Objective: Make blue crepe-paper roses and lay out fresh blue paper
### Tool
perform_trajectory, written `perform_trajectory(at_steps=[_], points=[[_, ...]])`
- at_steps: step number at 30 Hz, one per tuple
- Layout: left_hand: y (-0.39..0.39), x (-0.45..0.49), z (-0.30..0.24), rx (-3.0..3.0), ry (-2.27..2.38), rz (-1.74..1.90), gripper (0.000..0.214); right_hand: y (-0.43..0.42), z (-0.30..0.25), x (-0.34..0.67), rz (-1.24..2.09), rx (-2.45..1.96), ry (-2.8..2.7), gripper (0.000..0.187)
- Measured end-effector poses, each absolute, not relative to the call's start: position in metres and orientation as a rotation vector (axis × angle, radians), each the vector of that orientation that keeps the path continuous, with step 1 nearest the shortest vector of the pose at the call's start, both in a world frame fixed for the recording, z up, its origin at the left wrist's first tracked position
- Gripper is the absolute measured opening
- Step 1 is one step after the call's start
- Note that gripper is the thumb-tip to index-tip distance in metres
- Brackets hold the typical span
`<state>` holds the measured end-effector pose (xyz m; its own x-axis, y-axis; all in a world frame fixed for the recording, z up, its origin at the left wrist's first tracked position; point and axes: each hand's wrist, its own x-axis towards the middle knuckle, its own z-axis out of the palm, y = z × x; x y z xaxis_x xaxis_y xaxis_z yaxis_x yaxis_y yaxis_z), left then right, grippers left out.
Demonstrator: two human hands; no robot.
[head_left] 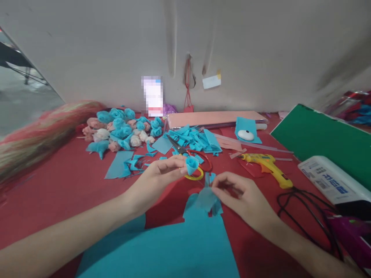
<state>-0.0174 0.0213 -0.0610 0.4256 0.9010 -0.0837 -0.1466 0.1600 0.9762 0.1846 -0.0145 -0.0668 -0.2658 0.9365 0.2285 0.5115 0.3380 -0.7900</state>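
Observation:
My left hand (162,173) pinches a small rolled blue paper bud (191,164) between thumb and fingers, above the red table (72,181). My right hand (240,197) is closed on a small blue paper piece (207,199) just below and right of the bud. A big blue sheet (162,251) lies under both forearms at the near edge. Scissors (188,156) with red and yellow handles lie just behind my hands.
A heap of blue, pink and white paper roses (118,129) sits at the back left, cut blue scraps (194,139) in the middle. A yellow glue gun (268,166) with a black cord (307,204), a white box (330,179) and a green board (321,139) lie right.

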Motion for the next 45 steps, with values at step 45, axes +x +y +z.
perform_trajectory(at_steps=[45], points=[[-0.007,0.016,-0.012,1.238,0.711,1.236,0.009,-0.022,-0.006,0.151,-0.015,-0.951,-1.676,0.009]])
